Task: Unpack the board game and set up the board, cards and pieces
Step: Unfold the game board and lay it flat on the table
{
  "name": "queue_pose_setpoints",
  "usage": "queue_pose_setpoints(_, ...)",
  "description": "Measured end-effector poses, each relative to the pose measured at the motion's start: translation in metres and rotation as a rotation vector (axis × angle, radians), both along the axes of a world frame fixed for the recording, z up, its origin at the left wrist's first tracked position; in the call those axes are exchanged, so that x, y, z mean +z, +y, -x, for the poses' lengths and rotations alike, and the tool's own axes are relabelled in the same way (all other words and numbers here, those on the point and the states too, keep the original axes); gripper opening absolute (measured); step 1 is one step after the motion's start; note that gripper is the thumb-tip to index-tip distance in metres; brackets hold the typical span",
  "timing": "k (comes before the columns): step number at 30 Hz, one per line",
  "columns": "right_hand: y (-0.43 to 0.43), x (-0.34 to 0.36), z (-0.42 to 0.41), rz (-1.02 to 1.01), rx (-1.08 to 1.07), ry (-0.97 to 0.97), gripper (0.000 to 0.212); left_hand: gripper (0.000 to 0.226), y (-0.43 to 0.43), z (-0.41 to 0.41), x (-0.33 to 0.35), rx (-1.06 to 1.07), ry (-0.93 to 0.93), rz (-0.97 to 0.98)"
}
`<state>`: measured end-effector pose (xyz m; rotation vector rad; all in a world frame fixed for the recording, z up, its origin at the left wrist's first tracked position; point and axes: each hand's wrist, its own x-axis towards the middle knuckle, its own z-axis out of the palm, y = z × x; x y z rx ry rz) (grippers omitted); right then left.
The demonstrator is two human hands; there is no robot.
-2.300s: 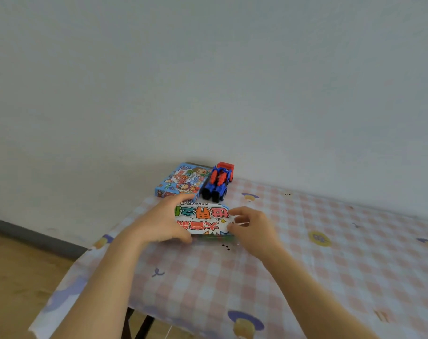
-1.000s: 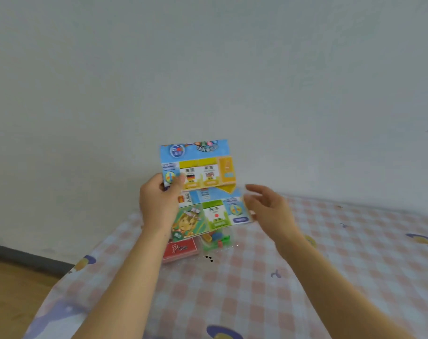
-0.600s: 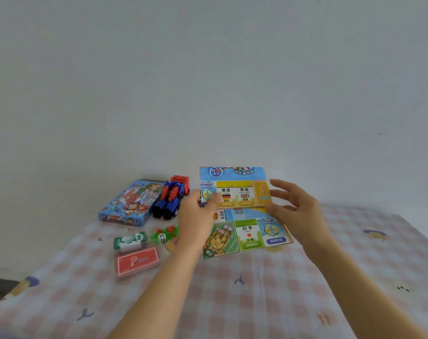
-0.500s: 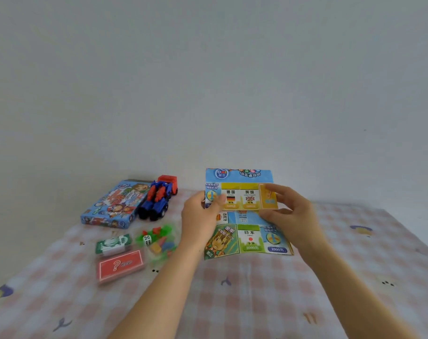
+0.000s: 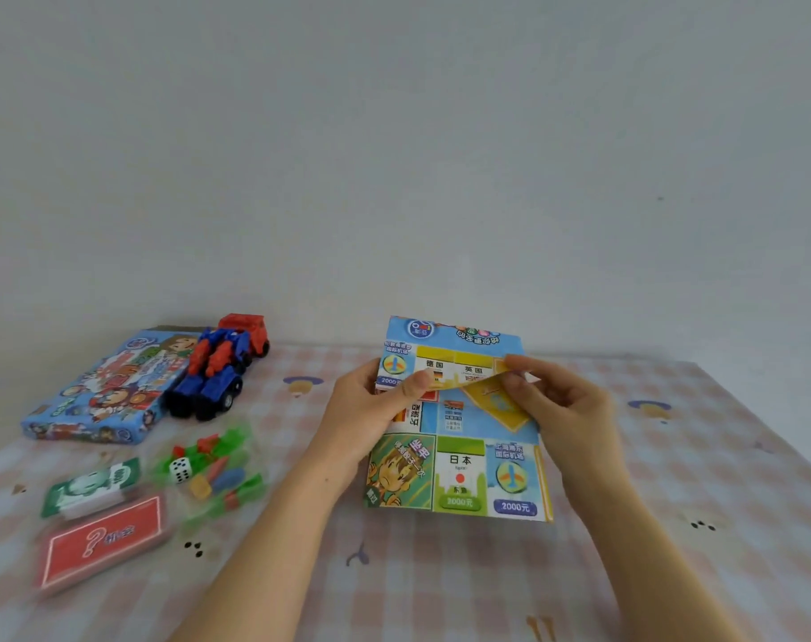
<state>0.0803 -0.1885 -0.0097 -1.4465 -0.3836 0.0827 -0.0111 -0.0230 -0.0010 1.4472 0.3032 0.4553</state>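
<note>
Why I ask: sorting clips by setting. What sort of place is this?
Likely a home room: a pink checked cartoon tablecloth against a bare wall, a toy truck, a folded game board.

The folded paper game board (image 5: pixel 459 474) is mostly sky blue, with yellow and green squares, a white square bearing a red disc, and dark blue labels with white figures. The flat cardboard game box (image 5: pixel 102 391) is blue with red and white cartoon print. The plastic toy truck (image 5: pixel 222 368) is red and blue with black wheels. The clear plastic bag of pieces (image 5: pixel 218 474) shows green, red, blue and orange bits and a white die (image 5: pixel 180 469) with black spots. The stack of play money (image 5: pixel 93 486) is green and white. The card deck (image 5: pixel 102 539) is red with a white question mark. The worktop (image 5: pixel 440 586) cloth is pink-and-white check.
</note>
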Motion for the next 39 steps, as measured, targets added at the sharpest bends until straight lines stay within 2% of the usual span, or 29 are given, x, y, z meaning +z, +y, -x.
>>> queue_pose_setpoints(2,-0.002,0.003,0.0,-0.003,-0.03,-0.026,0.006,0.035,0.0,0.001,0.003,-0.05,0.004,-0.011)
queue_pose_setpoints(4,-0.006,0.003,-0.004,-0.009,-0.103,-0.045,0.011,0.043,-0.001,0.001,0.002,-0.106,0.028,-0.024)
queue_pose_setpoints(10,-0.017,0.003,-0.013,-0.134,-0.23,0.106,0.024,0.028,0.005,0.008,-0.001,-0.22,0.054,-0.041)
queue_pose_setpoints(15,-0.024,0.003,-0.016,-0.212,-0.264,0.228,0.032,0.032,0.007,0.014,-0.001,-0.318,0.047,-0.019)
queue_pose_setpoints(18,-0.027,0.002,-0.017,-0.225,-0.262,0.275,0.028,0.034,0.006,0.013,-0.004,-0.287,0.035,-0.017)
queue_pose_setpoints(20,-0.026,0.001,-0.016,-0.163,-0.219,0.277,0.02,0.034,0.007,0.011,-0.006,-0.223,0.008,-0.006)
queue_pose_setpoints(25,-0.015,-0.005,-0.011,0.125,-0.06,0.279,0.029,0.037,0.008,0.006,-0.011,-0.108,-0.032,-0.011)
queue_pose_setpoints(28,-0.013,-0.006,-0.009,0.235,-0.019,0.249,0.025,0.037,0.007,0.005,-0.01,-0.088,-0.055,-0.002)
queue_pose_setpoints(32,-0.013,-0.004,-0.006,0.285,0.056,0.245,0.029,0.056,0.006,0.003,-0.011,-0.098,-0.092,0.053)
queue_pose_setpoints(34,-0.012,-0.003,-0.004,0.226,0.128,0.298,0.033,0.066,0.006,0.001,-0.011,-0.079,-0.104,0.079)
queue_pose_setpoints(37,-0.011,-0.002,-0.006,-0.02,0.225,0.447,0.025,0.068,0.006,0.001,-0.012,-0.05,-0.085,0.059)
queue_pose_setpoints(39,-0.012,-0.001,-0.009,-0.158,0.269,0.514,0.03,0.067,0.002,0.001,-0.014,-0.065,-0.043,-0.006)
